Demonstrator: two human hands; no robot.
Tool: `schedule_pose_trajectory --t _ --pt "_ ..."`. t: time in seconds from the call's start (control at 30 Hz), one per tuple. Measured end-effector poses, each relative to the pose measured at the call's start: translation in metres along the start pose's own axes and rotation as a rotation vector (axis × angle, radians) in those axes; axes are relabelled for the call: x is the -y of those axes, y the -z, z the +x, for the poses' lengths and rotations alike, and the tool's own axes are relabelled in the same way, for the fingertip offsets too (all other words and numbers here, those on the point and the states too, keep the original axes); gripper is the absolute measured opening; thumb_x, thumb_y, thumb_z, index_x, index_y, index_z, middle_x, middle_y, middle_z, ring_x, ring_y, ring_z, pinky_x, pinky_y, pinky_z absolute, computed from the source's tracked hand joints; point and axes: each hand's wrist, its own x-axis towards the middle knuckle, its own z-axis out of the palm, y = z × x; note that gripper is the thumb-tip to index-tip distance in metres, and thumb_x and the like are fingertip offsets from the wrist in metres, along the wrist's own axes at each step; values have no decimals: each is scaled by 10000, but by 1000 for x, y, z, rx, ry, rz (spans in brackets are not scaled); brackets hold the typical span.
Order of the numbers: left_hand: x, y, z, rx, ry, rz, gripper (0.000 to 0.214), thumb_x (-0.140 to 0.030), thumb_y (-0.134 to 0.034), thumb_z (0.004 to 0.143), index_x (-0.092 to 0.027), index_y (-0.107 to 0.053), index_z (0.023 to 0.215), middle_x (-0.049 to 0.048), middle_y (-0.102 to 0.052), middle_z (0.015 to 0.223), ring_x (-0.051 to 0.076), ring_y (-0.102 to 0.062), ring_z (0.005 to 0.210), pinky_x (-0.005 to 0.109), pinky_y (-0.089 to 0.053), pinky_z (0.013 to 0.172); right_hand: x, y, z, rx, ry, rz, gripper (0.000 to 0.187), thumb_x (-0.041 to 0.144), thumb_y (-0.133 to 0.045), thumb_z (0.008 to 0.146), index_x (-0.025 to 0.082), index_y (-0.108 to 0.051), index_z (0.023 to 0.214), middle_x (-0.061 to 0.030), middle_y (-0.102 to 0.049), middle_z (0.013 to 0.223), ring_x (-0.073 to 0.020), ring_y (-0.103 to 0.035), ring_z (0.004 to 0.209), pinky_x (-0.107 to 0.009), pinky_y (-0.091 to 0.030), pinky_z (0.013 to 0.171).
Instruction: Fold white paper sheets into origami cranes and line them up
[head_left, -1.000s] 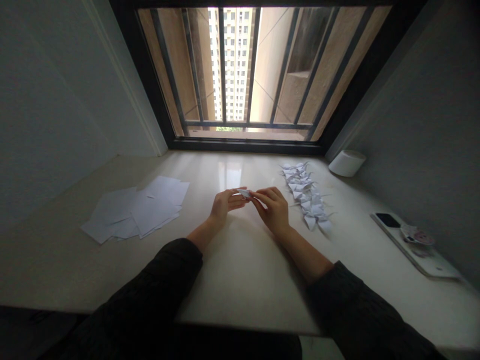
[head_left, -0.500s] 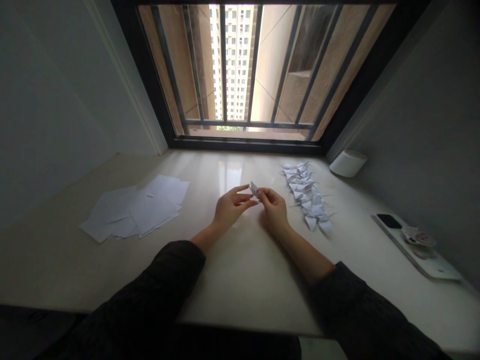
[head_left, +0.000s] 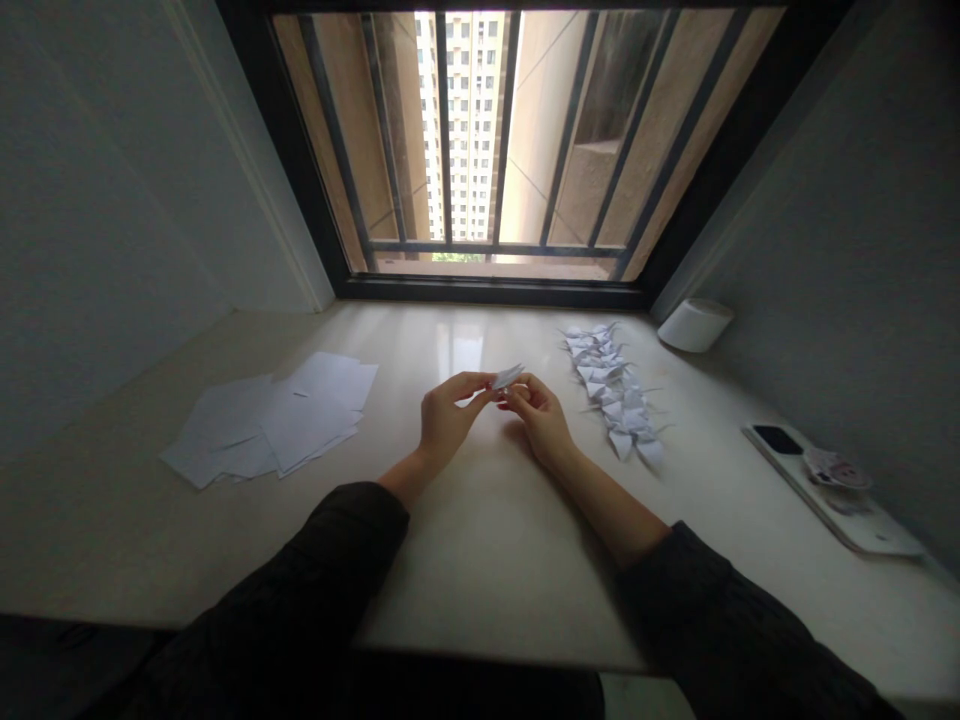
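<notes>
Between my two hands, above the middle of the pale sill, is a small folded piece of white paper point(head_left: 508, 377). My left hand point(head_left: 450, 412) pinches its left end between thumb and fingers. The fingers of my right hand point(head_left: 541, 415) are closed on its lower right side, and their tips partly hide it. Folded paper cranes point(head_left: 611, 385) stand in close rows to the right of my right hand. Flat white paper sheets point(head_left: 311, 405) lie overlapping to the left of my left hand.
A white roll point(head_left: 695, 326) lies by the right wall near the window frame. Closer on the right is a phone point(head_left: 817, 490) with a round grip on its back. A barred window point(head_left: 480, 150) rises behind the sill point(head_left: 480, 570).
The folded paper has turned from steeply slanted to nearly level. My left fingers, spread apart before, have closed on it, and my right fingertips have shifted left beneath it.
</notes>
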Motion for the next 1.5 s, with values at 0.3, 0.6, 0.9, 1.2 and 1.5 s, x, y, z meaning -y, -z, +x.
schedule_pose_trajectory --t 0.3,0.6,0.9,1.2,1.5 --pt "1 7 4 -36 -18 69 169 -355 -669 722 -248 -732 837 33 -720 903 211 -657 874 333 -490 837 -1 3 1 -51 164 -183 366 397 -685 687 239 -548 988 -8 -628 852 -141 -603 734 -281 -510 652" --pt "0 8 3 25 -35 86 185 -387 -644 743 -246 -721 837 32 -717 917 209 -651 904 354 -481 873 5 10 1 -47 218 -286 156 342 -693 711 220 -698 808 -38 -712 865 -202 -646 865 -363 -504 797" --pt "6 2 6 8 95 -233 398 -351 -724 665 -169 -629 1006 63 -714 863 186 -671 817 346 -509 820 3 6 0 -118 45 -27 185 318 -755 631 222 -730 787 -28 -734 825 -203 -676 797 -379 -511 824" --pt "5 -4 6 -30 240 -325 344 -304 -749 631 -163 -619 916 46 -710 766 172 -664 754 295 -493 729 2 1 -1 -196 -54 74 257 313 -787 575 213 -714 800 -24 -731 754 -187 -673 737 -356 -506 788" --pt "14 2 7 81 173 -106 415 -383 -701 687 -180 -619 1039 59 -705 806 175 -655 768 266 -470 676 0 5 1 -113 -5 20 321 346 -759 620 210 -694 903 -20 -714 743 -176 -660 723 -349 -498 768"
